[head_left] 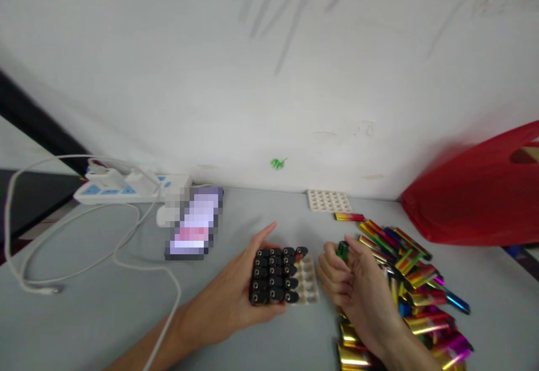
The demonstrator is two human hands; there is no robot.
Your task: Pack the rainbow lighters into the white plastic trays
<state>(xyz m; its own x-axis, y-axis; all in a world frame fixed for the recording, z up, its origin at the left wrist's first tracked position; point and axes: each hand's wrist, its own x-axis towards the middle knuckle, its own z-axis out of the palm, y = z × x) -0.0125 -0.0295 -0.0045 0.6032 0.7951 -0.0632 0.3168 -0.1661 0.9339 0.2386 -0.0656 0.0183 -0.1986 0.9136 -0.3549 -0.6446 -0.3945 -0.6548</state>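
My left hand (227,292) wraps round the left side of a pale tray (310,284) with rows of square holes. Standing upright in its left and middle rows are black-ended lighters (275,270), each end showing a small ring. Holes at the tray's right side show bare. One lighter at the far right corner has a reddish body and leans a little. Just right of the tray, my right hand (357,289) is closed round a green lighter (342,251), whose dark end pokes up above the fingers. Most of its body is hidden in the hand.
Shiny lighters in gold, red, blue and purple (425,298) lie heaped right of and beneath my right hand. A second pale holed tray (329,201) sits near the wall. A phone (196,222), power strip (126,187) and white cable (138,267) are left; a red bag (475,197) stands right.
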